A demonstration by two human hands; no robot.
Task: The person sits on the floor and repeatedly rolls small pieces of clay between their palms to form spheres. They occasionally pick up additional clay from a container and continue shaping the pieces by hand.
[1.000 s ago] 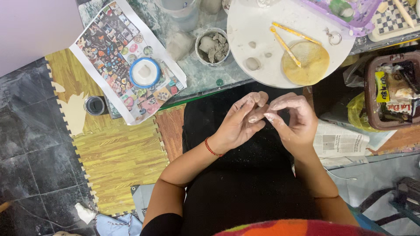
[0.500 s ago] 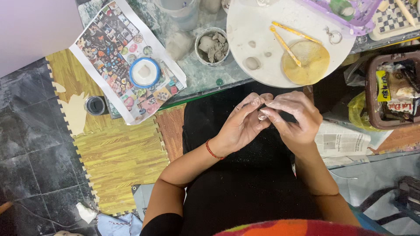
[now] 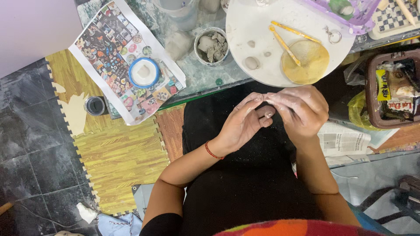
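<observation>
Both hands met in the middle of the frame, over a black lap. The left hand (image 3: pixel 243 124), dusted pale with clay and with a red cord around its wrist, curled its fingers toward the right hand (image 3: pixel 302 111), which arched over them from the right. Their fingertips pressed together at the top of the pair, and the grip of each was narrow. Whether a bit of clay sat between them could not be told, since the fingers hid that spot.

Just above the hands, in the upper middle of the frame, lay a round white board (image 3: pixel 262 26) on the surface. On it rested a yellow sponge disc (image 3: pixel 308 65) with two yellow sticks (image 3: pixel 286 37) lying slanted across its upper left, a metal ring (image 3: pixel 332 36) near the right rim, and a small grey clay lump (image 3: pixel 251 63) with two smaller bits close by. Left of the board stood a small tub of grey clay chunks (image 3: pixel 211 46). Further left, a printed colour sheet (image 3: pixel 113 52) hung over the edge of the surface, bearing a blue-rimmed white dish (image 3: pixel 144 72). A small dark jar (image 3: pixel 95 105) stood below the sheet's left corner, on the yellow foam mat (image 3: pixel 118 157). At the right edge sat a brown basket (image 3: pixel 374 96) full of packets, with folded newspaper (image 3: pixel 345 140) below it.
</observation>
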